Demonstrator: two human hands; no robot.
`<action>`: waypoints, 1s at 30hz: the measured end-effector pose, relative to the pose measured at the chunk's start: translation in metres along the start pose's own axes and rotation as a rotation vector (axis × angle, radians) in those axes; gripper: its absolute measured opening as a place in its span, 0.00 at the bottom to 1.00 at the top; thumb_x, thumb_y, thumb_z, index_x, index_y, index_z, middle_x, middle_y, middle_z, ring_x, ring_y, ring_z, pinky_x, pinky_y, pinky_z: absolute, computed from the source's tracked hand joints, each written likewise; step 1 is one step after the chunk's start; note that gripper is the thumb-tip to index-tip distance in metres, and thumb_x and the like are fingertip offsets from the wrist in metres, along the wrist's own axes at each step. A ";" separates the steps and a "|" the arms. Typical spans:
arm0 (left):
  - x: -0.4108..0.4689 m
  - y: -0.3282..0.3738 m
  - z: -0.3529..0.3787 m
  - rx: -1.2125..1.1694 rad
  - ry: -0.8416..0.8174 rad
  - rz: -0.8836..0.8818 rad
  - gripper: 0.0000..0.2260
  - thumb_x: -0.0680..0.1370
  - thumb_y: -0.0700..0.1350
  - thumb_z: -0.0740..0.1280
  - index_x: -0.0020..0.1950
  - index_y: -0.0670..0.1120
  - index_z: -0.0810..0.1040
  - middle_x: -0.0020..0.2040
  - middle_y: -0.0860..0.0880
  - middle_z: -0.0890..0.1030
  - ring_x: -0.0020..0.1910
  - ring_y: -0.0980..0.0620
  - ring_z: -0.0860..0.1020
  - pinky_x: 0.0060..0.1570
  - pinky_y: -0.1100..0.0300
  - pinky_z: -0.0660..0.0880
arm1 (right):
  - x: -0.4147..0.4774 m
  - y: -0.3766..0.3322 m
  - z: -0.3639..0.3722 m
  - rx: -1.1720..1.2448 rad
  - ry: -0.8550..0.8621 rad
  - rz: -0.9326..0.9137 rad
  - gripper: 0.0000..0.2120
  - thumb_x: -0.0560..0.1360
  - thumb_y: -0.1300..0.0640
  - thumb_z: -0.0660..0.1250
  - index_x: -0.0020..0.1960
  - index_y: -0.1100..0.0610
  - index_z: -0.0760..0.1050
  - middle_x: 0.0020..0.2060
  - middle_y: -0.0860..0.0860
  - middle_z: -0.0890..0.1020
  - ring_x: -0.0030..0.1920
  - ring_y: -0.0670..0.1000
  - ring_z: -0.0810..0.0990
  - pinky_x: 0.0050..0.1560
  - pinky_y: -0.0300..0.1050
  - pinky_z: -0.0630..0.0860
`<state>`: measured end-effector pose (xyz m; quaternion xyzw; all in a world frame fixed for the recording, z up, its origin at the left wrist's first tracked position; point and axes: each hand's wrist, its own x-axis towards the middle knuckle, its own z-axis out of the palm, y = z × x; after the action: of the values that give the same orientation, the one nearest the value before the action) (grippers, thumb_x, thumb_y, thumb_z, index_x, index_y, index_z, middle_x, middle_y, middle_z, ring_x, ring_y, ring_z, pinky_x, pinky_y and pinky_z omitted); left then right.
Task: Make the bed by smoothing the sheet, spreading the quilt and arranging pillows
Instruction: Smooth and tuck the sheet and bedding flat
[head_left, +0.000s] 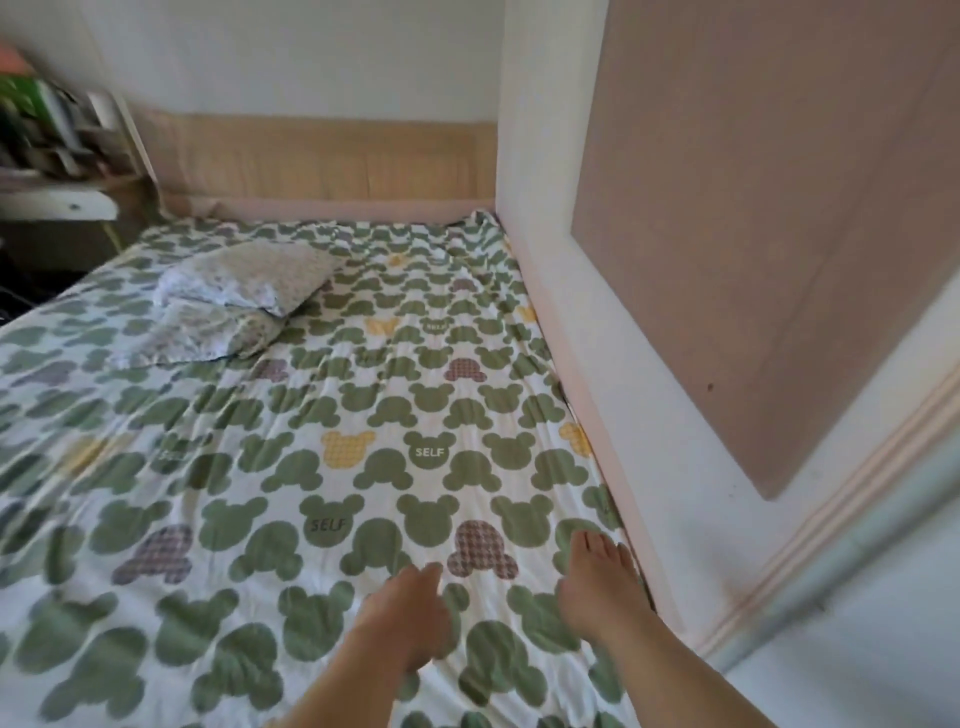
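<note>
Two pillows (228, 306) lie stacked on the sheet (363, 405), far left, near the headboard (322, 161)

A tan padded headboard (322, 166) lines the white back wall (311, 57); a cluttered white shelf (62, 203) (contents blurred) stands left of it.

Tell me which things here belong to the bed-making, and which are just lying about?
Job: sheet, pillows, left hand, right hand.
Lying about: shelf clutter, padded headboard, wall panel.
</note>
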<state>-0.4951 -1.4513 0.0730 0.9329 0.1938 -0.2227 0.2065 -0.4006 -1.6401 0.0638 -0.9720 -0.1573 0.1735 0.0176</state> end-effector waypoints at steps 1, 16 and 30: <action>-0.009 -0.002 -0.017 0.003 0.022 -0.007 0.22 0.79 0.50 0.57 0.74 0.50 0.62 0.71 0.48 0.69 0.67 0.47 0.70 0.65 0.51 0.69 | -0.002 -0.010 -0.017 0.006 0.023 -0.012 0.32 0.79 0.54 0.55 0.77 0.62 0.46 0.77 0.57 0.52 0.76 0.57 0.50 0.77 0.52 0.46; -0.092 -0.036 -0.216 -0.035 0.356 0.028 0.27 0.80 0.54 0.58 0.77 0.53 0.55 0.74 0.48 0.66 0.69 0.46 0.70 0.62 0.54 0.71 | -0.038 -0.133 -0.203 0.004 0.253 -0.157 0.26 0.77 0.54 0.56 0.73 0.61 0.57 0.71 0.56 0.64 0.72 0.57 0.61 0.74 0.54 0.55; -0.159 -0.213 -0.302 -0.012 0.430 -0.057 0.25 0.80 0.53 0.59 0.76 0.54 0.58 0.71 0.49 0.70 0.67 0.46 0.71 0.63 0.53 0.70 | -0.071 -0.361 -0.225 0.022 0.150 -0.325 0.31 0.79 0.51 0.56 0.77 0.61 0.50 0.75 0.58 0.58 0.73 0.59 0.59 0.74 0.54 0.56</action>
<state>-0.6217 -1.1732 0.3339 0.9517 0.2611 -0.0229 0.1596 -0.4951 -1.3151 0.3303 -0.9438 -0.3085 0.0971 0.0679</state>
